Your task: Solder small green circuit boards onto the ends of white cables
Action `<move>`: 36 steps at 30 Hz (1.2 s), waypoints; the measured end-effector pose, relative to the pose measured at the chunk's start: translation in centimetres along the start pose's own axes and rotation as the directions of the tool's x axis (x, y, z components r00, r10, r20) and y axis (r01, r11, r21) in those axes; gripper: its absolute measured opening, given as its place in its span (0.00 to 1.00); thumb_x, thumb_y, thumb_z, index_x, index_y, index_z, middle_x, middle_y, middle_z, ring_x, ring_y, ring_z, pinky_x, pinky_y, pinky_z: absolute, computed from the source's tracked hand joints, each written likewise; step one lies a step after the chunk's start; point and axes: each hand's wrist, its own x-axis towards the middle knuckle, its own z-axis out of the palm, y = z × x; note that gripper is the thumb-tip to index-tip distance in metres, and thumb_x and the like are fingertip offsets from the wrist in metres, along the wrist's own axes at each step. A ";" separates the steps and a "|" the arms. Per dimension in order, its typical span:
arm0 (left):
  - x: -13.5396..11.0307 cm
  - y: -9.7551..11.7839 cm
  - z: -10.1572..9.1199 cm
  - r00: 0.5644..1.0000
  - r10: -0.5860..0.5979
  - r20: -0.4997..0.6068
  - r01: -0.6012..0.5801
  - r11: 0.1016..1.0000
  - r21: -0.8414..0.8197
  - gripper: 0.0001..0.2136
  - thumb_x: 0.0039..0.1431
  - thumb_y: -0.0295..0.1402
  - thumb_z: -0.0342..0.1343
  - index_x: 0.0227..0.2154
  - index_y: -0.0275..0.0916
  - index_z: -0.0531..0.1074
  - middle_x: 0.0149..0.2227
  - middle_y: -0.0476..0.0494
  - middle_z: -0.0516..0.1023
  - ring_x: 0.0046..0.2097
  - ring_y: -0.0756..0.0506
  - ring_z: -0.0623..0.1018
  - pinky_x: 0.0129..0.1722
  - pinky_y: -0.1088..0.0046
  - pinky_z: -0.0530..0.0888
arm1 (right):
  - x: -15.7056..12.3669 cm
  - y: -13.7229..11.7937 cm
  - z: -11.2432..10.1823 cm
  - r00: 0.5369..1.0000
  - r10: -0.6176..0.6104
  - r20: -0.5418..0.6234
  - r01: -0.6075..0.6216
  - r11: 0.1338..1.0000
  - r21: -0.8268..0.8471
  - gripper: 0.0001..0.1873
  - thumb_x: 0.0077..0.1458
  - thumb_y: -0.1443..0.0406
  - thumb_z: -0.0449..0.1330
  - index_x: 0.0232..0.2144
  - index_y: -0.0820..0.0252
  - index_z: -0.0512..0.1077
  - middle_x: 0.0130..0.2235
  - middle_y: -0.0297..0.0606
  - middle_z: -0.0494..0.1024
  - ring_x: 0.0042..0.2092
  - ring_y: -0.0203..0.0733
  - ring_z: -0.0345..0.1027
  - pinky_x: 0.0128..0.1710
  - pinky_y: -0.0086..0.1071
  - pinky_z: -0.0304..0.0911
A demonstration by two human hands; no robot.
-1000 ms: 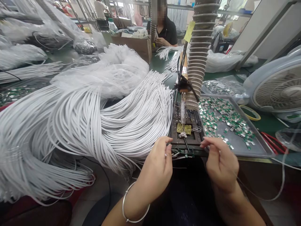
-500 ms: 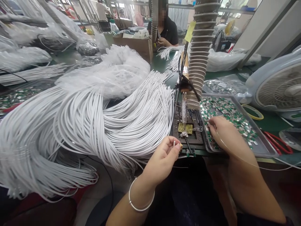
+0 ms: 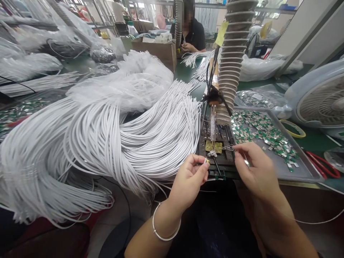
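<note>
My left hand pinches a small pale item between thumb and fingertip, too small to identify, just in front of a soldering station. A silver bangle circles that wrist. My right hand has left the tray and hangs beside the station, its fingers closed on a small metal tab. Between my hands stand a soldering iron, its tip over a yellow sponge, and a lump of solder-covered foil.
A metal tray of several green-and-silver tabs lies to the right. A huge bundle of white cables fills the left. A ribbed duct, fan and red-handled scissors stand nearby; a co-worker sits beyond.
My right hand has risen out of the tray and moved left toward the station, now holding a small tab. My left hand has barely moved, and the view has shifted slightly.
</note>
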 end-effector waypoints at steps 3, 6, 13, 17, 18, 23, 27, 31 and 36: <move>0.1 0.0 0.3 0.998 0.054 -0.040 -0.053 0.998 0.025 0.10 0.53 0.39 0.57 0.30 0.37 0.65 0.21 0.55 0.65 0.22 0.56 0.62 0.23 0.78 0.62 | -1.0 -1.4 0.8 0.997 0.073 -0.003 -0.071 0.985 0.155 0.04 0.55 0.68 0.55 0.34 0.57 0.67 0.29 0.33 0.71 0.29 0.35 0.68 0.29 0.29 0.66; 0.2 0.2 0.7 0.991 0.111 -0.071 -0.108 0.993 0.047 0.09 0.54 0.37 0.56 0.29 0.37 0.67 0.29 0.50 0.70 0.24 0.56 0.64 0.25 0.78 0.64 | -1.5 -2.2 1.6 0.994 0.107 0.022 -0.109 0.954 0.279 0.03 0.55 0.69 0.56 0.33 0.57 0.68 0.28 0.32 0.71 0.27 0.33 0.69 0.27 0.28 0.67; 0.3 0.9 1.6 0.988 0.121 -0.093 -0.124 0.992 -0.031 0.07 0.53 0.31 0.56 0.23 0.36 0.65 0.35 0.47 0.71 0.29 0.55 0.71 0.30 0.78 0.70 | -1.6 -2.8 3.1 0.984 0.181 -0.006 -0.160 0.886 0.434 0.02 0.55 0.69 0.56 0.33 0.58 0.68 0.27 0.31 0.71 0.25 0.32 0.70 0.24 0.25 0.69; 0.2 1.1 1.8 0.983 0.151 -0.101 -0.157 0.986 -0.057 0.07 0.52 0.29 0.56 0.22 0.36 0.66 0.35 0.47 0.71 0.31 0.54 0.73 0.32 0.78 0.73 | -1.8 -2.7 3.4 0.974 0.227 0.021 -0.210 0.857 0.471 0.01 0.55 0.68 0.56 0.32 0.58 0.68 0.26 0.30 0.70 0.24 0.31 0.68 0.23 0.24 0.68; 0.2 1.1 1.8 0.982 0.159 -0.102 -0.165 0.985 -0.053 0.07 0.52 0.29 0.56 0.22 0.36 0.67 0.35 0.47 0.71 0.30 0.54 0.73 0.32 0.77 0.73 | -1.8 -2.7 3.4 0.970 0.240 0.030 -0.225 0.855 0.467 0.01 0.55 0.68 0.56 0.32 0.58 0.68 0.26 0.30 0.70 0.24 0.31 0.67 0.23 0.24 0.67; 0.1 1.0 1.8 0.979 0.180 -0.100 -0.184 0.982 -0.030 0.07 0.53 0.28 0.55 0.22 0.36 0.66 0.35 0.47 0.70 0.29 0.54 0.73 0.30 0.78 0.73 | -2.0 -2.6 3.6 0.971 0.237 0.037 -0.229 0.869 0.439 0.01 0.55 0.67 0.56 0.32 0.58 0.67 0.27 0.31 0.70 0.26 0.31 0.66 0.25 0.26 0.66; 0.1 0.9 1.8 0.979 0.180 -0.097 -0.184 0.982 -0.031 0.06 0.54 0.28 0.55 0.23 0.36 0.66 0.36 0.47 0.70 0.29 0.55 0.73 0.31 0.79 0.72 | -2.2 -2.6 3.7 0.982 0.188 0.028 -0.183 0.890 0.417 0.02 0.56 0.68 0.55 0.32 0.58 0.68 0.27 0.31 0.70 0.25 0.32 0.66 0.24 0.26 0.66; 0.3 0.6 1.6 0.983 0.155 -0.099 -0.162 0.984 -0.069 0.06 0.55 0.28 0.54 0.24 0.36 0.66 0.36 0.48 0.71 0.31 0.55 0.74 0.34 0.79 0.72 | -2.4 -2.2 3.8 0.997 0.055 -0.060 -0.030 0.935 0.353 0.11 0.57 0.72 0.51 0.41 0.59 0.69 0.33 0.36 0.72 0.28 0.32 0.68 0.27 0.28 0.68; 0.6 0.6 1.5 0.985 0.114 -0.128 -0.121 0.991 -0.048 0.07 0.55 0.29 0.54 0.23 0.36 0.65 0.37 0.49 0.71 0.33 0.56 0.72 0.34 0.82 0.70 | -3.1 -1.5 4.2 0.964 -0.120 -0.236 0.179 0.952 0.249 0.19 0.56 0.74 0.50 0.49 0.59 0.67 0.41 0.43 0.73 0.37 0.40 0.71 0.33 0.36 0.71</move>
